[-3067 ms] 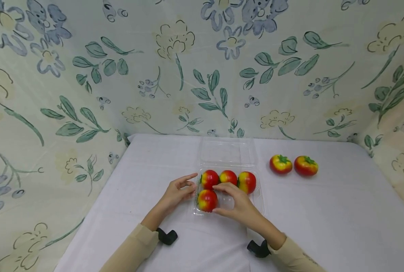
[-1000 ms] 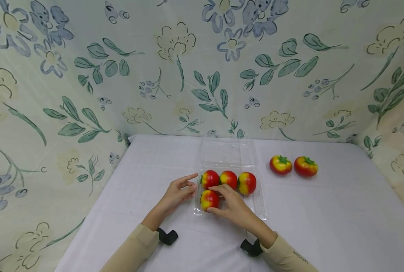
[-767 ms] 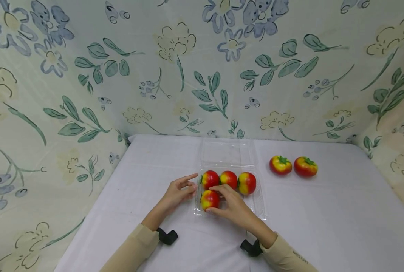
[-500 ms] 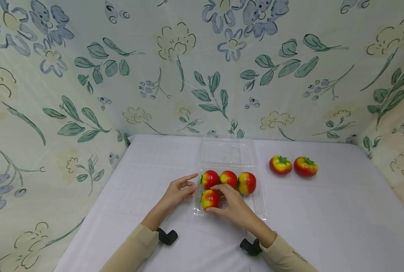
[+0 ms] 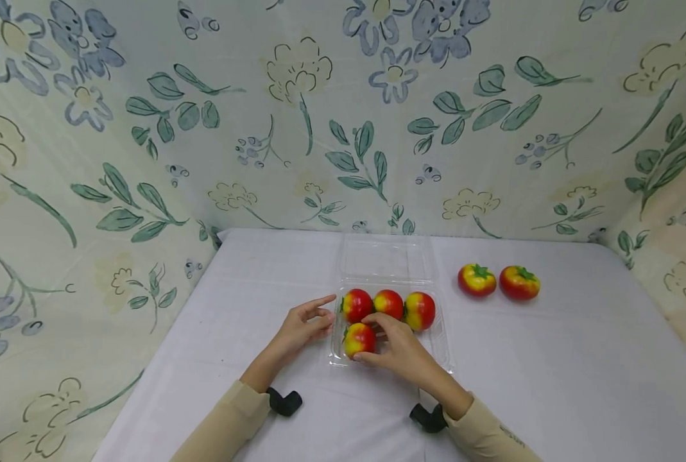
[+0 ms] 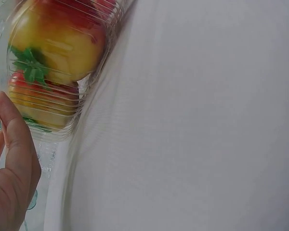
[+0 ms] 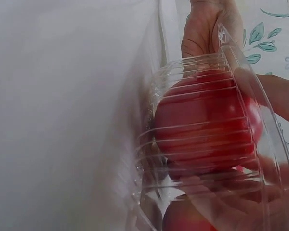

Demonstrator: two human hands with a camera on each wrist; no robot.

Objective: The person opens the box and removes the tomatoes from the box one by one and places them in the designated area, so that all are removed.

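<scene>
A clear plastic clamshell box [image 5: 448, 350] stands with its lid [image 5: 385, 256] folded back. Three red-and-yellow tomato-like fruits with green leafy tops, such as the right-hand fruit [image 5: 420, 311], fill its back row. At the front left of the box is another tomato-like fruit [image 5: 357, 341], gripped between the thumb and fingers of my right hand [image 5: 403, 346]. My left hand [image 5: 298, 327] is at the box's left wall, its index finger reaching along the rim; in the left wrist view its fingertips [image 6: 5, 103] lie right by the ribbed plastic.
Two more of these fruits, a left one [image 5: 477, 280] and a right one [image 5: 519, 283], sit on the white-covered table [image 5: 550, 372] to the right of the box. A flowered cloth [image 5: 343, 115] hangs behind the table and along both sides.
My right hand has come in around the front-left fruit, which has shifted slightly right and turned to show more yellow. The left hand stays by the box wall.
</scene>
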